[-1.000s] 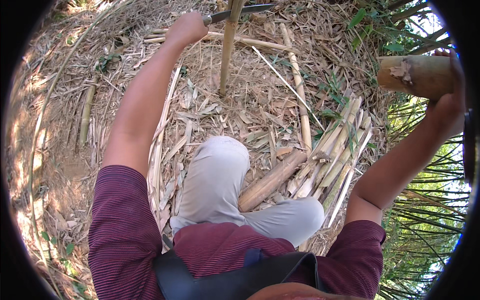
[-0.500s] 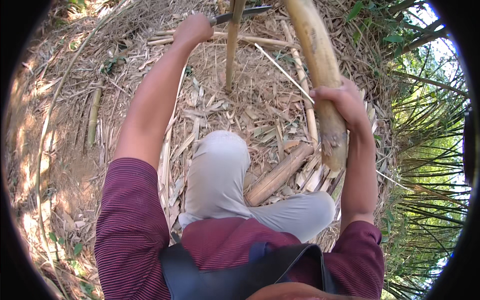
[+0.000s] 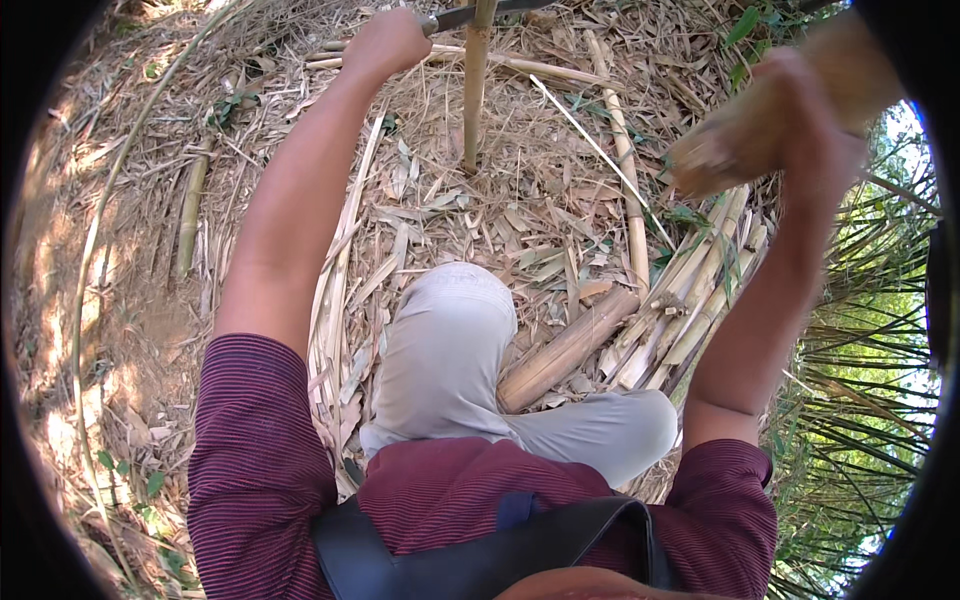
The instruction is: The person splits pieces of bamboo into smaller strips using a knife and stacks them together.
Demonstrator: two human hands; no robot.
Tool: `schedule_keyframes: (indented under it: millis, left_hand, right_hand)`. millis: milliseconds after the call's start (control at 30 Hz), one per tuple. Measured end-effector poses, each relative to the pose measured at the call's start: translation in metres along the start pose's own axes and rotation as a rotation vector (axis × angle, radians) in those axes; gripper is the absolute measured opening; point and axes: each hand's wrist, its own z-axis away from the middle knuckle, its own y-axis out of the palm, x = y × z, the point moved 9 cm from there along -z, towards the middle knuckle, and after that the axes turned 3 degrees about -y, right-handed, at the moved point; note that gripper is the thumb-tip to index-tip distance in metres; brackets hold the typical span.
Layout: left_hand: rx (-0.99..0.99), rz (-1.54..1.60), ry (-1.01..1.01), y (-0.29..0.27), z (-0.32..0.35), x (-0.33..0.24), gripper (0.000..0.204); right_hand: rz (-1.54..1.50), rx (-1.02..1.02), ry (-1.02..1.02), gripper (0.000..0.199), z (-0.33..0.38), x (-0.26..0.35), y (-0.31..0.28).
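Note:
At the top of the view, my left hand [image 3: 392, 45] is closed round the handle of a knife [image 3: 455, 18]. Its dark blade lies across an upright bamboo pole [image 3: 474, 100], and the pole's top is cut off by the frame. Whether the blade has bitten into the pole cannot be seen. To the upper right, my right hand [image 3: 812, 125] grips a thick wooden club [image 3: 725, 150], raised and smeared by motion. The club's blunt end points down and left, toward the ground litter.
A short brown log [image 3: 565, 352] lies beside my bent knee [image 3: 455, 310]. Split bamboo strips [image 3: 690, 290] are heaped to its right, and a thin bamboo stick [image 3: 622, 150] stretches beyond. Dry leaves cover the ground. Dense bamboo stems [image 3: 870, 330] stand at the right.
My right hand has swung the club up and to the right, tilting it from near upright to slanted. The left hand and knife have shifted slightly upward in view.

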Motion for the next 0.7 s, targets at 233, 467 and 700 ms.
schedule_keyframes:
  millis: [233,467,700]
  left_hand:
    - [0.014,-0.109,0.050,-0.007,-0.016,0.044,0.034]
    - [0.003,-0.048,-0.124,-0.020,0.020,0.053,0.038]
    - [0.036,-0.091,-0.054,-0.023,0.014,0.014,0.032]
  right_hand:
    - [0.249,0.714,0.910,0.057,0.192,-0.206,0.110]
    - [0.053,0.494,0.867,0.050,0.188,-0.168,0.060]
    - [0.185,0.019,0.142,0.049,0.003,0.006,-0.034]
